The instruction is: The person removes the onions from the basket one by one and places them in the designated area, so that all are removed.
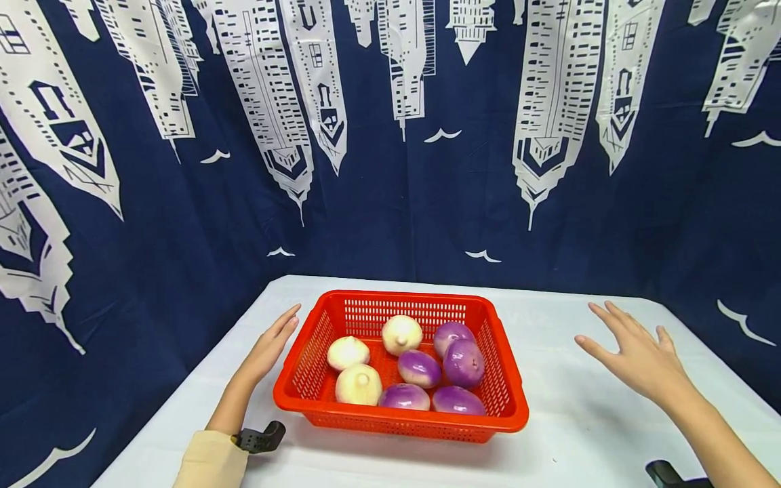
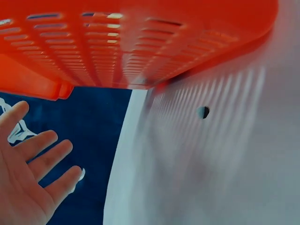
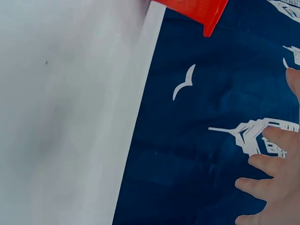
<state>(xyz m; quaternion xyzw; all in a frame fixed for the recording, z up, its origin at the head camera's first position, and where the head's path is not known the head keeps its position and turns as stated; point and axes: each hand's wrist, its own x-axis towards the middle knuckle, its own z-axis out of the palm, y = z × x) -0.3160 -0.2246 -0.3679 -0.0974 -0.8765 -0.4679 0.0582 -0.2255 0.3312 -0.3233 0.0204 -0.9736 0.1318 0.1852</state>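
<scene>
The basket (image 1: 396,427) stands on the table (image 1: 567,420) between my hands, and I judge it stiff plastic, light itself but weighted by its load — best held level, under the rim (image 1: 512,379) at both short ends, because what is inside looks smooth and may roll. In it lie three white bulbs (image 1: 358,384), mostly toward left, and five purple bulbs (image 1: 464,362), mostly toward right. My left hand (image 1: 271,344), just beside it, and my right hand (image 1: 641,356), well apart — both hold nothing, fingers extended.
</scene>
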